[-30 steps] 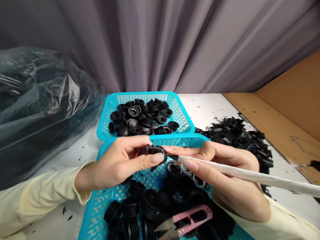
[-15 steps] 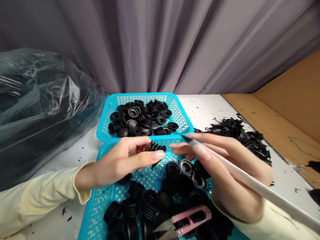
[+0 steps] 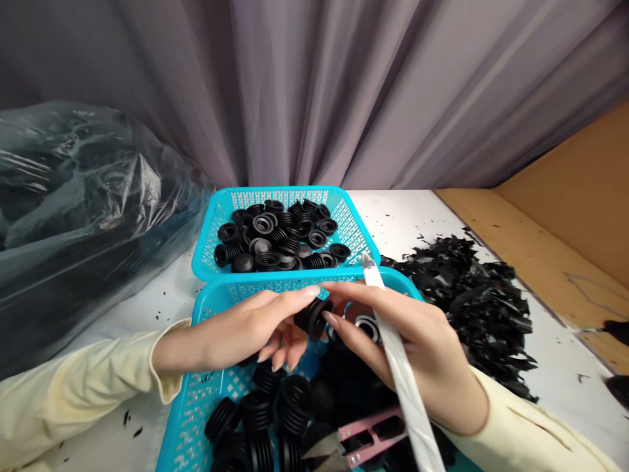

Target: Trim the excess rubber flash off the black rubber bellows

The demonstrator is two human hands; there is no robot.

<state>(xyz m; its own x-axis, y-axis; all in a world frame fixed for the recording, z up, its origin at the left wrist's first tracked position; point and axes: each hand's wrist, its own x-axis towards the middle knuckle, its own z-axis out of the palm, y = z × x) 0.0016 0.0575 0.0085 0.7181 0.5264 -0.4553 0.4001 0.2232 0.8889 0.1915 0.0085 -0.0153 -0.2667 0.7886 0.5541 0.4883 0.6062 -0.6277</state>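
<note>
Pinching a black ribbed part (image 3: pixel 311 320) between thumb and fingers, the left hand (image 3: pixel 250 331) holds it above the near basket (image 3: pixel 189 400); the right hand (image 3: pixel 417 334), a white tool (image 3: pixel 403 373) across it, pinches the other end. Apparent step: turning the part 2-handed; the next move likely calls for a steady grip. Inside the near basket, pink snips (image 3: pixel 375 435); behind it, the far basket (image 3: pixel 200 259).

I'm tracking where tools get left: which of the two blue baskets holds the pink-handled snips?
The nearer basket, at the bottom edge: the pink-handled snips lie over its dark parts. The farther basket shows only dark parts.
</note>
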